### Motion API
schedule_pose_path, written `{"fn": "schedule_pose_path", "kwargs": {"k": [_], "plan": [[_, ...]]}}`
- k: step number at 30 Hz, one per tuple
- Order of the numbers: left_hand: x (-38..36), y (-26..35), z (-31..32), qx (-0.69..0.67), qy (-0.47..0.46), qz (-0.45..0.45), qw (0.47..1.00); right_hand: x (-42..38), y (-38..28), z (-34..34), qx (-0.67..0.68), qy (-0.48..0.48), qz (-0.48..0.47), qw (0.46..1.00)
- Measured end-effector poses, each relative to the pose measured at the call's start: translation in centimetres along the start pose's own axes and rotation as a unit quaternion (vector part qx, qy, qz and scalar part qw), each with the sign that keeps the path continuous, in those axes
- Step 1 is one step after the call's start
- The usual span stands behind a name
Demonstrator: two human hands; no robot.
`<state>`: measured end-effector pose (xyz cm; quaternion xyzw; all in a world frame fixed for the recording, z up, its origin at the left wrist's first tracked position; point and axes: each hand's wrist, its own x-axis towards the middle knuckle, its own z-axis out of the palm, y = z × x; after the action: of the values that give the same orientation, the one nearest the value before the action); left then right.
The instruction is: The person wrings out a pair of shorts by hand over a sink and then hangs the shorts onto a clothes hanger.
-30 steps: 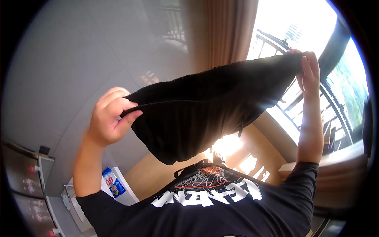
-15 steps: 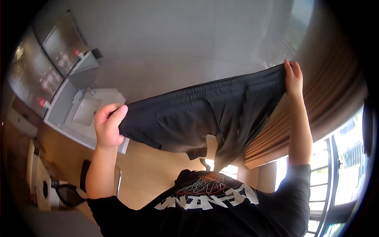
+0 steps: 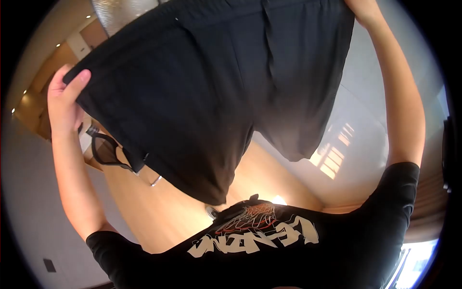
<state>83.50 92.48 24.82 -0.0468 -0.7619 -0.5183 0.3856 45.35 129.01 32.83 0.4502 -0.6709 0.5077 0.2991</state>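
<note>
A: Starting at the left: left hand point(image 3: 65, 98) raised, thumb laid over the corner of the black shorts point(image 3: 192, 86), fingers behind the cloth. Grip closed on that corner.

B: Confirmed. Below that hand?

A: Bare forearm running down to a black sleeve. Just beside the wrist, a dark looped frame point(image 3: 103, 151), partly hidden by the shorts; too unclear to name. Behind it, wooden floor point(image 3: 159, 207).

B: Shorts position?

A: Held up in the air and spread wide between both hands, filling the upper middle of the view. Two leg openings hanging down, left leg lower than the right. Touching nothing but the hands.

B: Lower middle?

A: Black T-shirt point(image 3: 288, 250) on the person's own chest, white lettering and an orange web print point(image 3: 255, 236), seen inverted. Apart from the shorts' hem.

B: Right side?

A: Right hand point(image 3: 363, 7) at the top edge, meeting the shorts' other corner, mostly cropped out. Cannot tell the grip there. Right arm stretching down to the sleeve. Patch of window light point(image 3: 334, 149) on the pale wall between arm and shorts.
</note>
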Motion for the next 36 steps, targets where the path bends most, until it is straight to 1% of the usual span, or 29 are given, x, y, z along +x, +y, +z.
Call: {"fn": "schedule_pose_path", "kwargs": {"k": [1, 2, 3, 5, 7, 9, 10, 11, 12, 13, 15, 16, 17, 18, 19, 22, 23, 24, 25, 26, 27, 28, 29, 30, 31, 33, 34, 35, 36], "plan": [[0.3, 0.6, -3.4, 0.029, 0.006, 0.009, 1.000, 1.5, -1.9, 3.4, -0.010, 0.003, -0.027, 1.000], [0.4, 1.7, -4.6, 0.064, 0.037, 0.013, 0.997, 2.3, -3.4, 5.5, -0.018, 0.008, -0.052, 0.998], [-0.2, 3.7, -4.6, 0.074, 0.039, 0.010, 0.996, 1.9, -4.4, 4.9, -0.033, 0.022, -0.063, 0.997], [0.4, 4.2, -8.0, 0.083, 0.047, -0.008, 0.995, 2.5, -5.9, 8.5, -0.066, 0.038, -0.077, 0.994], [-1.8, 4.5, -11.4, 0.077, 0.067, 0.014, 0.995, 1.9, -7.7, 11.2, -0.007, 0.024, -0.046, 0.999], [-4.0, 5.6, -10.6, 0.096, 0.115, 0.055, 0.987, 1.5, -9.2, 14.9, 0.029, -0.002, -0.037, 0.999], [-5.0, 5.8, -12.7, 0.097, 0.064, 0.013, 0.993, 1.0, -9.7, 16.5, 0.107, -0.040, -0.047, 0.992], [-6.3, 6.1, -12.0, 0.127, 0.094, 0.033, 0.987, 0.7, -9.2, 17.5, 0.187, -0.077, -0.058, 0.978], [-8.1, 6.5, -12.7, 0.133, 0.079, 0.023, 0.988, 1.4, -7.0, 19.7, 0.268, -0.089, -0.175, 0.943], [-9.8, 7.3, -12.4, 0.138, 0.064, 0.011, 0.988, 1.4, -5.4, 20.0, 0.328, -0.119, -0.145, 0.926], [-13.7, 8.6, -12.1, 0.159, 0.112, 0.000, 0.981, 1.2, -5.4, 22.8, 0.435, -0.190, -0.086, 0.876], [-15.2, 9.3, -11.7, 0.164, 0.126, -0.012, 0.978, 1.0, -5.5, 24.2, 0.466, -0.192, -0.096, 0.858], [-16.1, 11.8, -5.6, 0.184, 0.142, -0.030, 0.972, 0.6, -2.7, 20.7, 0.503, -0.188, -0.105, 0.837], [-15.8, 12.0, -4.0, 0.211, 0.162, -0.056, 0.962, 1.6, -1.1, 21.8, 0.535, -0.190, -0.108, 0.816], [-16.3, 11.3, -3.6, 0.235, 0.182, -0.081, 0.951, 1.9, -0.3, 24.0, 0.553, -0.203, -0.112, 0.800], [-18.6, 9.6, -0.4, 0.217, 0.245, -0.073, 0.942, 1.0, 0.4, 28.7, 0.608, -0.246, -0.122, 0.745], [-19.3, 9.2, 0.5, 0.218, 0.248, -0.085, 0.940, 0.7, 0.3, 30.0, 0.615, -0.243, -0.103, 0.743], [-19.8, 7.9, 0.7, 0.190, 0.276, -0.110, 0.936, 0.9, 0.6, 31.6, 0.575, -0.258, -0.096, 0.770], [-20.5, 6.9, 0.6, 0.164, 0.308, -0.136, 0.927, 0.2, -0.5, 35.9, 0.553, -0.263, -0.089, 0.785], [-20.8, 4.8, -0.7, 0.171, 0.390, -0.173, 0.888, -0.5, -1.7, 40.1, 0.531, -0.269, -0.081, 0.800], [-15.7, 0.8, -13.1, 0.169, 0.454, -0.229, 0.844, 0.6, -4.1, 49.5, 0.513, -0.260, -0.061, 0.816], [-14.4, -0.5, -13.3, 0.153, 0.495, -0.246, 0.819, 1.6, -6.7, 58.9, 0.494, -0.252, -0.040, 0.831], [-13.6, -2.5, -13.7, 0.132, 0.536, -0.261, 0.792, 1.2, -6.6, 62.5, 0.471, -0.241, -0.037, 0.848], [-12.9, -4.2, -13.9, 0.110, 0.581, -0.262, 0.763, 0.2, -7.6, 64.4, 0.463, -0.258, 0.044, 0.847], [-16.4, -3.9, -19.2, 0.068, 0.626, -0.252, 0.735, -2.2, -15.7, 66.6, 0.439, -0.276, 0.110, 0.848], [-18.7, -9.0, -22.5, 0.078, 0.651, -0.221, 0.722, -6.1, -20.1, 67.6, 0.514, -0.278, 0.167, 0.794], [-16.8, -11.9, -21.8, 0.068, 0.684, -0.176, 0.704, -8.8, -21.3, 69.4, 0.549, -0.238, 0.133, 0.790], [-15.1, -14.8, -20.4, 0.055, 0.715, -0.131, 0.685, -12.0, -22.7, 71.4, 0.580, -0.218, 0.039, 0.784], [-13.1, -16.4, -19.1, 0.065, 0.738, -0.119, 0.661, -15.2, -23.9, 72.5, 0.615, -0.193, -0.054, 0.763]]}}
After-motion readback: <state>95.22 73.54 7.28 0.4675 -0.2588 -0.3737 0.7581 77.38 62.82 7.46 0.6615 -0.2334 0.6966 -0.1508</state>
